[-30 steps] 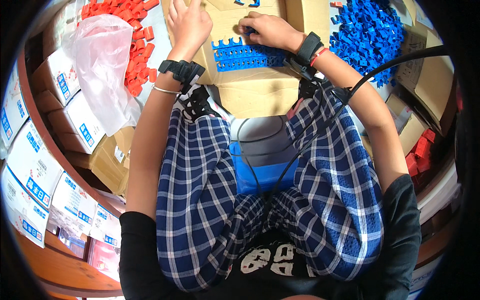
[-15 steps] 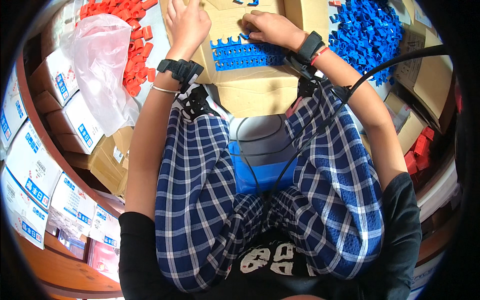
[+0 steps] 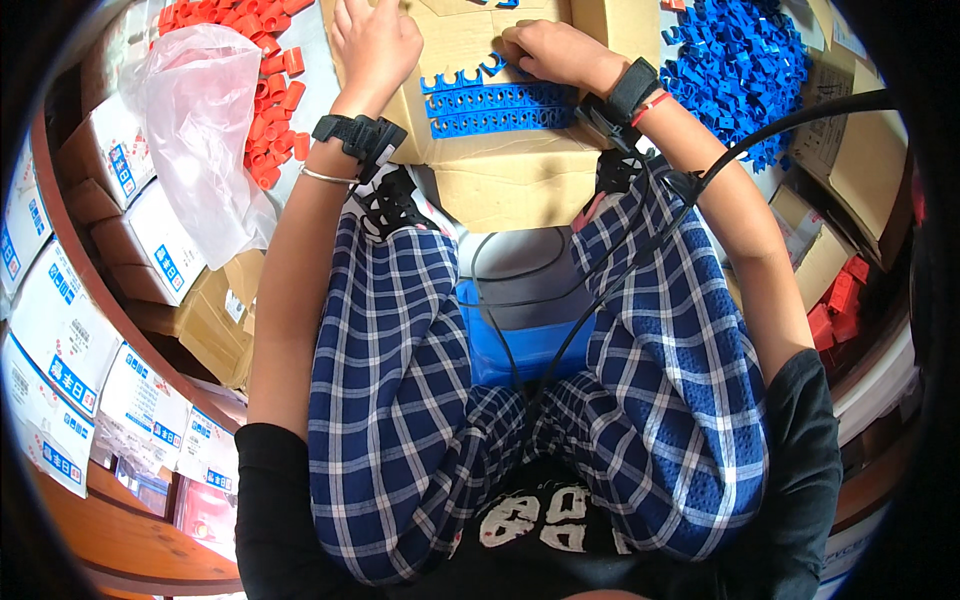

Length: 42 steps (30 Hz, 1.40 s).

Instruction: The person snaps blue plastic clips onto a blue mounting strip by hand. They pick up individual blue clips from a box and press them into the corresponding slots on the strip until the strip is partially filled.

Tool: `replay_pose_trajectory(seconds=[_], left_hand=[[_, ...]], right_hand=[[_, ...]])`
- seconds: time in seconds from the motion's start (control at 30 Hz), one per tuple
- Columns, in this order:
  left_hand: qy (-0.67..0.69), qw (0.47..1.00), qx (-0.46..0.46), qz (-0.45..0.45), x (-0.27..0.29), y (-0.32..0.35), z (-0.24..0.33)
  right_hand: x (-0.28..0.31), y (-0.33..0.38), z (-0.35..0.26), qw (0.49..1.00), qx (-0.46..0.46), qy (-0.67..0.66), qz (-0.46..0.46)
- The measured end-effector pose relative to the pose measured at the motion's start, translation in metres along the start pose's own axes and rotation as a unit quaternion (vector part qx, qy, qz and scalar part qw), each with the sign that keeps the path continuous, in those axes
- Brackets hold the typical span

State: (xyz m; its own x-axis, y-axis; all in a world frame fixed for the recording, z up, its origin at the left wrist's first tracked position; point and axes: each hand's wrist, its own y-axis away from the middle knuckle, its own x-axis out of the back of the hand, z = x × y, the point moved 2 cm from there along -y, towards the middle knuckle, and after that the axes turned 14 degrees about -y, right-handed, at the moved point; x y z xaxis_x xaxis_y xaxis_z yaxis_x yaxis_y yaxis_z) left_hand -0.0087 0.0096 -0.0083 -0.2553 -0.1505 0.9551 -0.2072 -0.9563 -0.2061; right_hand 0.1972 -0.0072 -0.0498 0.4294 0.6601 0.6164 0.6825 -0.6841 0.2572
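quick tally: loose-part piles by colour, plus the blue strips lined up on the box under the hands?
Blue strips on the cardboard box, by the right hand: 2
Blue loose-part piles: 1
Red loose-part piles: 1
Total: 4
The left hand rests on the box.

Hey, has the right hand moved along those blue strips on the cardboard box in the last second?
Yes, slightly. The right hand has slid left along the upper edge of the blue strips, judged against the cardboard box.
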Motion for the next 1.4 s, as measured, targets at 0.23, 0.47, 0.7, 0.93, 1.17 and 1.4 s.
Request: replay_pose_trajectory(seconds=[0.23,0.47,0.7,0.93,1.17,1.4], left_hand=[[0.010,1.000,0.007,-0.004,-0.001,0.001,-0.003],[0.041,0.999,0.022,-0.013,-0.002,0.000,-0.002],[0.021,1.000,0.011,-0.011,-0.001,-0.001,0.000],[0.021,1.000,0.005,-0.001,0.000,-0.001,0.001],[0.038,0.999,0.014,-0.016,-0.002,0.000,-0.002],[0.035,0.999,0.014,-0.011,-0.003,-0.001,-0.001]], right_hand=[[0.003,-0.002,-0.008,0.999,-0.012,0.022,0.026],[0.002,-0.002,-0.014,0.997,0.074,0.002,0.025],[-0.012,-0.004,-0.002,1.000,0.020,-0.011,-0.003],[-0.015,-0.006,0.001,0.996,0.016,-0.082,-0.020],[-0.014,-0.006,-0.007,0.993,0.008,-0.108,-0.036],[-0.016,-0.005,-0.006,0.993,0.008,-0.110,-0.039]])
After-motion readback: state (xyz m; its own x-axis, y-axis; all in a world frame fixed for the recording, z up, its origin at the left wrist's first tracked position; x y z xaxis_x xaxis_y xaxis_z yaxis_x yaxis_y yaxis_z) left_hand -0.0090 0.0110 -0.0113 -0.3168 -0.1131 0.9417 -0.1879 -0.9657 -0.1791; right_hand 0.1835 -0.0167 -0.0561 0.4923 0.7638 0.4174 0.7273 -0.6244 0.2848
